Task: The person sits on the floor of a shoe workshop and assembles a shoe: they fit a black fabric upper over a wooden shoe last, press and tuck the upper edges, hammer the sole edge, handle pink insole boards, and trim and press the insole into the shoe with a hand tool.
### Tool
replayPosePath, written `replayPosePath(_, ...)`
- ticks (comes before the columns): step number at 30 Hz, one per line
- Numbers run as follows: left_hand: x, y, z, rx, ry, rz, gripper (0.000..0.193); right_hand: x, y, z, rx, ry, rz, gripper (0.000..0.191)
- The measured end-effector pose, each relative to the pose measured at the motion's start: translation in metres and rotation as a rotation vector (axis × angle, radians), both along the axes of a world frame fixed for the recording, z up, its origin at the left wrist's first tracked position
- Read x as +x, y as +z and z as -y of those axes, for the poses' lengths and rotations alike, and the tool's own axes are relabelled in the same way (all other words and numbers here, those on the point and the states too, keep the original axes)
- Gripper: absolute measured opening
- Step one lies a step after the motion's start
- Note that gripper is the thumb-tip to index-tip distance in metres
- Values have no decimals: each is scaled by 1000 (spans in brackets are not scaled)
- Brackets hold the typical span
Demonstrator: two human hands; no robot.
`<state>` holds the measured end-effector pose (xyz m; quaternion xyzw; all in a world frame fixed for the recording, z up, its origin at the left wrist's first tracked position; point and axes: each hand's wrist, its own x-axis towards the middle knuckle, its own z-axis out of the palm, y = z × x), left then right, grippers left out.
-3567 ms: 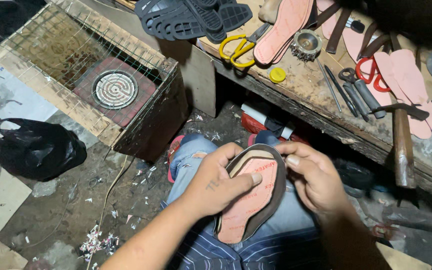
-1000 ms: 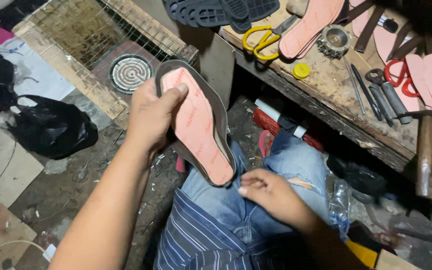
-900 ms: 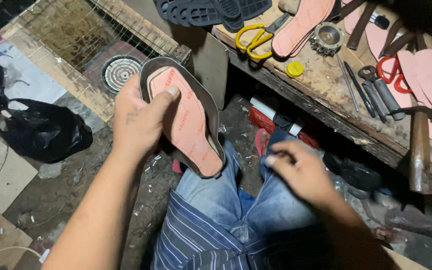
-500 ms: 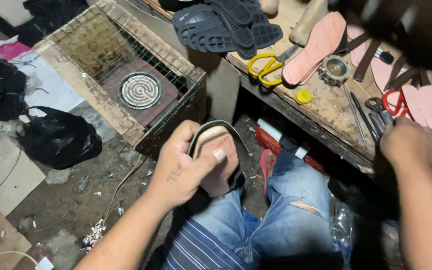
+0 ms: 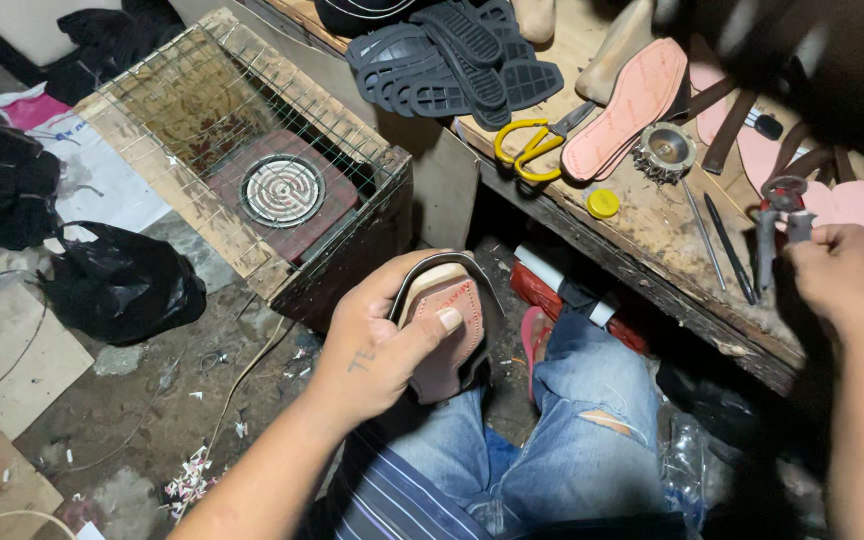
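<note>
1. Lower centre of the frame: the left hand (image 5: 382,345) grips a shoe sole (image 5: 449,325) with a pink insole, thumb pressed across its face, above the denim knee.
2. Right edge: the right hand (image 5: 842,275) is closed around metal pincers (image 5: 777,215) over the workbench (image 5: 652,240).
3. Upper centre: yellow scissors (image 5: 527,150) and black soles (image 5: 452,60).
4. Upper left: a wire-covered heater box (image 5: 252,160).

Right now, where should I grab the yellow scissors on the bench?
Probably by the yellow handle loops, coming from above. The scissors lie flat on the bench with the loops toward the black soles. The blade end points toward the pink insole and seems partly tucked under it, so the loops look the safest part to hold.
</note>
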<state>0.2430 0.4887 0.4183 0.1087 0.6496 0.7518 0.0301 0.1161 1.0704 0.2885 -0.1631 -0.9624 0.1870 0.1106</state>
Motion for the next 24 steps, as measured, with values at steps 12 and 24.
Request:
replayPosePath(12, 19, 8, -13, -112, 39, -94, 47, 84, 85, 114, -1177, 318, -507, 20)
replayPosePath(24, 72, 10, -47, -437, 16, -529, 43, 247, 124, 265, -1090, 667, 791, 73)
